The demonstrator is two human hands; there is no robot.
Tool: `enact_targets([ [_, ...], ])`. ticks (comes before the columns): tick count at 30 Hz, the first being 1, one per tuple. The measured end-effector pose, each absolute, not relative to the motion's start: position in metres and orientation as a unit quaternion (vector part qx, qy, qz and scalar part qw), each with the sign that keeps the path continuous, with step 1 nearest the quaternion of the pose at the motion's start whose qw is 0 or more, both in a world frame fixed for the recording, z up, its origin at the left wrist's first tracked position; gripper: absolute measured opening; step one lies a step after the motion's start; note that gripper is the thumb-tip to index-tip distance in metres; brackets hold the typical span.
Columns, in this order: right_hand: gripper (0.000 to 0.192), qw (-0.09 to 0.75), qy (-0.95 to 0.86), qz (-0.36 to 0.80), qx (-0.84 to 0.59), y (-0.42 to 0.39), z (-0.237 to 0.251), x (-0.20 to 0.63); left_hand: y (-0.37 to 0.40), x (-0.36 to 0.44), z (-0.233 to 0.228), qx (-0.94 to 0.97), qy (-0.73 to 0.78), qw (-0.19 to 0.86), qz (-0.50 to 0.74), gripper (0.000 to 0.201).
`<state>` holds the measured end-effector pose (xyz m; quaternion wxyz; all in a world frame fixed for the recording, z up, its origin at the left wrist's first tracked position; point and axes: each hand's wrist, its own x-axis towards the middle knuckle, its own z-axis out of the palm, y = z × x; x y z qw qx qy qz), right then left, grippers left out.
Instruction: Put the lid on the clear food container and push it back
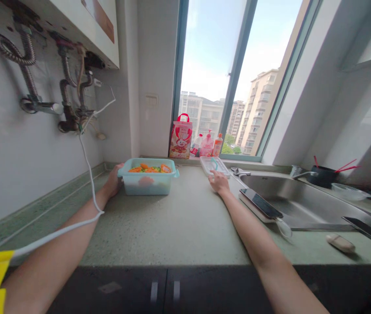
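A pale blue-green plastic container (148, 185), uncovered, stands on the counter at centre left, with orange and green pieces of food (149, 168) in it. My left hand (113, 181) grips its left end, some fingers hidden behind the wall. Farther right, a clear lid (206, 163) with a teal handle lies at the back of the counter below the window. The fingers of my right hand (219, 182) are closed on the lid's near edge.
A phone (260, 203) rests on a white item beside the sink (290, 192). Bottles (207, 145) and a red-handled package (181, 139) line the windowsill. A white cable (89, 168) hangs across my left forearm. A small pale object (340, 243) lies at front right.
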<state>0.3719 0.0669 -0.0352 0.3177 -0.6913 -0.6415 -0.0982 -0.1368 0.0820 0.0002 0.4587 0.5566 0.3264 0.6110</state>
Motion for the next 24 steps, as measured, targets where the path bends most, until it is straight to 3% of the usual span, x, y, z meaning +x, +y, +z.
enact_targets([
  [16,0.072,0.242,-0.579,-0.11,-0.771,0.164,-0.046,0.411,0.09,-0.14,-0.016,0.55,0.385,0.402,0.622,0.038],
  [24,0.074,0.296,-0.606,-0.211,-0.707,0.104,-0.034,0.379,0.087,-0.139,-0.01,0.549,0.344,0.456,0.611,0.034],
])
